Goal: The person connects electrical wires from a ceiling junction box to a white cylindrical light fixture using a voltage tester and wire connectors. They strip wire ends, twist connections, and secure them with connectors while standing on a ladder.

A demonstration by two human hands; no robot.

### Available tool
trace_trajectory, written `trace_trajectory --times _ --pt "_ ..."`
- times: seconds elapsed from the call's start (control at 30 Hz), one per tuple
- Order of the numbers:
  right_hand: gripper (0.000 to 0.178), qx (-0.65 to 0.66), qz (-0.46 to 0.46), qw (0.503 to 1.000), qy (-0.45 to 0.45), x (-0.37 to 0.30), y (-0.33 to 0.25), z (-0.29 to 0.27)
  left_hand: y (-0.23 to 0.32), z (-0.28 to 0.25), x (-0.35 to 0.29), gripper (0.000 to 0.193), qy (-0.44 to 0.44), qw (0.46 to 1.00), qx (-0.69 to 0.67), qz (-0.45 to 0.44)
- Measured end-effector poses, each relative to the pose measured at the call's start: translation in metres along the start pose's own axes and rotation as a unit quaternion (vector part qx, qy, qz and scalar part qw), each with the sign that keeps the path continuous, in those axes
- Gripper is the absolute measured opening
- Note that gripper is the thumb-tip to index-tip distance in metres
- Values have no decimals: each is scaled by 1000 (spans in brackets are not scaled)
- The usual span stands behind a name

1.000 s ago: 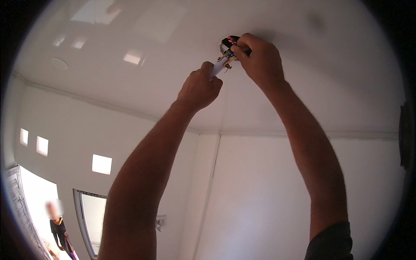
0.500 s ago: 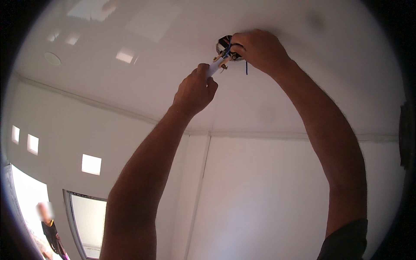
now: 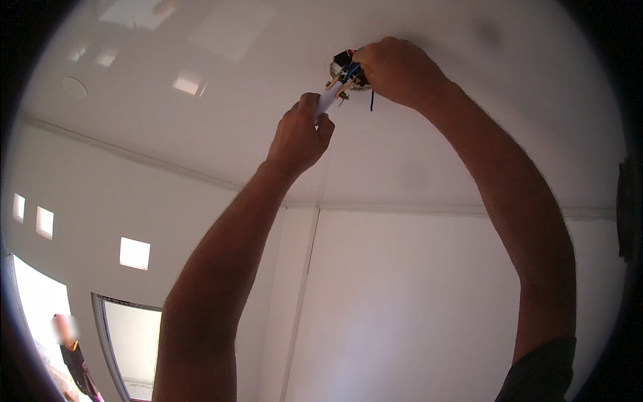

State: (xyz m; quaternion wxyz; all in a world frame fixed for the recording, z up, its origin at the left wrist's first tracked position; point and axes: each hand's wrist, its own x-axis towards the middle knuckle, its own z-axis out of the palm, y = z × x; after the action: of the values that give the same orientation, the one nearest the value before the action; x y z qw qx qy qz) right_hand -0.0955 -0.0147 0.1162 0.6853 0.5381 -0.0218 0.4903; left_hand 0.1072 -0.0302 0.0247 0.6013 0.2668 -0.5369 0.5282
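Observation:
Overhead, a round hole (image 3: pixel 344 59) opens in the white ceiling, with a dark inside and a ragged rim. My left hand (image 3: pixel 300 134) is closed around a white light fitting (image 3: pixel 327 100), held tilted just below the hole. Small brass-coloured clips (image 3: pixel 343 95) stick out at its upper end. Blue wires (image 3: pixel 352 71) run between the fitting and the hole. At the right rim of the hole, my right hand (image 3: pixel 402 74) has its fingers bent in and closed on the wires; the fingertips are partly hidden. One loose blue wire end (image 3: pixel 372 100) hangs below that hand.
A flat round white disc (image 3: pixel 75 87) is set in the ceiling at the left. The left wall has square openings (image 3: pixel 134 254) and a framed window (image 3: pixel 134 342). Another person (image 3: pixel 75 358) is at the bright doorway, lower left. A dark object (image 3: pixel 626 208) sits at the right edge.
The view has shifted slightly. My right hand has moved a little up and back from the middle of the hole, so more of the wires show. My left hand keeps its hold on the fitting.

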Motion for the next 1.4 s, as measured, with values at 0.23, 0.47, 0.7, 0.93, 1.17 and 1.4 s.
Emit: trace_trajectory --times 0.23,0.47,0.7,0.93,1.17,1.4 --pt "9 -54 -4 999 8 -10 10 8 1 0 0 25 -5 1000 9 -10" --pt "9 3 -35 999 35 -6 -3 10 -1 6 -1 26 -2 1000 2 -2" --pt "13 8 16 1000 -5 0 -14 -4 4 8 -6 29 6 1000 -20 -20" --pt "16 366 261 875 180 -24 -27 33 18 -13 -5 29 -30 999 -8 -34" --pt "19 570 426 664 231 4 -54 49 29 -20 0 31 -110 988 3 -113" --pt "20 623 444 604 222 0 -59 41 18 -27 8 31 -99 992 71 -42"
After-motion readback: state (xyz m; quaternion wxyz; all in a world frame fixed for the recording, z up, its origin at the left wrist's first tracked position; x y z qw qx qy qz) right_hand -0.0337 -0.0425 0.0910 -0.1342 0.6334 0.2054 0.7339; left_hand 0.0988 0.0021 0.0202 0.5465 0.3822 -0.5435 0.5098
